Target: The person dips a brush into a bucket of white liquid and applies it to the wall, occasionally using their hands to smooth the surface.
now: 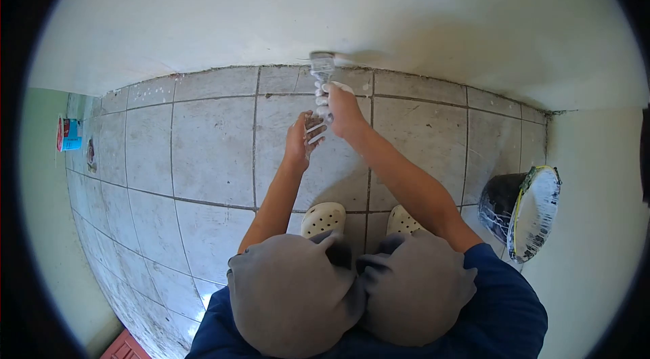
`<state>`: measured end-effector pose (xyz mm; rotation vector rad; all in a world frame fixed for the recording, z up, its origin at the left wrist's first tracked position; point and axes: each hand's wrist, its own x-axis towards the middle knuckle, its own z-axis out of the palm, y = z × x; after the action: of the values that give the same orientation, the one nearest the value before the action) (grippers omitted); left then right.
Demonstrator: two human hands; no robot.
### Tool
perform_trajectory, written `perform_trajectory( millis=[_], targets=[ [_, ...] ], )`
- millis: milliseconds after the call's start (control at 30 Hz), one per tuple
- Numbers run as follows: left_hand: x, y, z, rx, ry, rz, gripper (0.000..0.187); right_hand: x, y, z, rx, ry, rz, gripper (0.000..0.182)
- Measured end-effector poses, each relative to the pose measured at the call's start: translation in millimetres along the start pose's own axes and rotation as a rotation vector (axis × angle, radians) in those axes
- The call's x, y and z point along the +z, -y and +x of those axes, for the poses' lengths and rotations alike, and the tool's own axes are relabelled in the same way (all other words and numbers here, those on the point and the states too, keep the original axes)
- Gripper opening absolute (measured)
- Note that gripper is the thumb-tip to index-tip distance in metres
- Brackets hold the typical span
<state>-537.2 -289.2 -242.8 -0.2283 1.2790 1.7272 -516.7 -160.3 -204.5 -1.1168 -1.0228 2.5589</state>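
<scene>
My right hand [340, 107], its fingers smeared with white paint, is wrapped round the handle of a paintbrush [323, 65]. The brush's wide head, coated in white, meets the foot of the pale wall [223, 17] just above the floor line. Close below and to the left is my left hand [305, 138], palm turned inward. Its paint-streaked fingers are loosely bent and apart, with nothing seen in them.
A dark bucket [497, 207] with a paint-streaked white inside stands at the right by the side wall. At the far left sit a blue and red container [70, 134] and a small dark item [91, 154]. Grey tiles [210, 149] cover the floor; my cream clogs [323, 218] stand on them.
</scene>
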Motion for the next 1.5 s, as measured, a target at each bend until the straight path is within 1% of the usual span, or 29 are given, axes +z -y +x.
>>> perform_trajectory(
  millis=[33,100,133,233,333,433,533,600,633,700,733,800,833,933,1000,1033,1100,1133,1167,1200,1233,1267,1333,1367,1400,1467,1500],
  targets=[
    [-4,1,-4,0.01,-0.017,-0.015,0.048,9,0,-14,-0.012,0.052,0.052,0.011],
    [-11,-1,-10,0.044,-0.051,-0.043,0.047,21,-10,-29,0.001,-0.085,0.001,0.011],
    [-15,0,-10,0.045,-0.034,-0.055,0.045,25,-13,-31,0.005,-0.15,-0.025,0.011],
    [-26,3,-11,0.036,-0.003,-0.067,0.041,11,-29,21,0.001,-0.14,-0.044,0.012],
    [-26,0,-16,0.022,0.004,-0.049,0.042,51,16,-25,-0.036,-0.092,0.021,0.012],
    [-30,-5,-17,0.041,0.011,-0.036,0.043,62,10,-65,-0.049,-0.031,0.093,0.01],
    [-28,-7,-19,0.032,-0.025,-0.024,0.044,49,-25,-23,0.079,-0.224,-0.03,0.009],
    [-26,-7,-17,0.004,-0.026,-0.03,0.044,51,-14,-4,-0.035,-0.13,0.019,0.009],
    [-26,-6,-17,0.02,-0.025,-0.043,0.043,51,-12,2,-0.088,-0.086,0.043,0.009],
    [-26,-2,-21,0.038,-0.03,-0.069,0.04,63,-8,-26,-0.089,0.018,0.085,0.009],
    [-28,0,-20,0.079,-0.015,-0.075,0.04,70,-7,-39,-0.1,0.076,0.106,0.009],
    [-36,7,-15,0.178,0.018,-0.092,0.04,75,-21,-47,0.023,-0.027,0.071,0.009],
    [-41,10,-12,0.145,0.018,-0.093,0.039,75,-28,-45,0.086,-0.08,0.053,0.01],
    [-45,6,-8,0.065,0.002,-0.086,0.038,54,-53,6,0.011,-0.116,-0.002,0.009],
    [-31,-5,-22,0.026,-0.036,-0.079,0.037,64,-25,-3,-0.042,-0.025,0.017,0.009],
    [-40,3,-19,0.038,-0.027,-0.088,0.037,68,-14,-13,-0.062,0.015,0.026,0.009],
    [-60,19,-7,0.075,0.0,-0.106,0.036,71,-18,-39,-0.024,0.106,0.037,0.011],
    [-54,17,-8,0.099,-0.015,-0.136,0.036,75,-19,-52,-0.01,0.158,0.04,0.013],
    [-44,17,-8,0.126,-0.03,-0.165,0.036,86,-16,-62,0.096,0.063,0.091,0.011],
    [-39,16,-10,0.151,-0.046,-0.193,0.036,84,-28,-47,0.105,0.021,0.004,0.011],
    [-47,26,-2,0.12,0.003,-0.249,0.037,75,-47,-22,0.115,-0.022,-0.081,0.011],
    [-46,25,-5,0.069,0.008,-0.198,0.039,70,-55,-5,0.124,-0.067,-0.162,0.011],
    [-41,17,-14,-0.038,0.018,-0.087,0.043,73,-41,7,-0.039,-0.044,-0.141,0.012],
    [-41,12,-19,-0.022,0.003,-0.075,0.042,74,-35,7,-0.118,-0.037,-0.129,0.012],
    [-41,6,-23,-0.008,-0.01,-0.068,0.04,71,-34,1,-0.1,0.047,-0.098,0.013],
    [-40,0,-30,0.006,-0.015,-0.033,0.038,66,-15,-41,-0.077,0.196,-0.034,0.013],
    [-41,-4,-34,0.011,-0.007,-0.005,0.037,58,-4,-63,-0.044,0.236,-0.044,0.013]
  ],
)
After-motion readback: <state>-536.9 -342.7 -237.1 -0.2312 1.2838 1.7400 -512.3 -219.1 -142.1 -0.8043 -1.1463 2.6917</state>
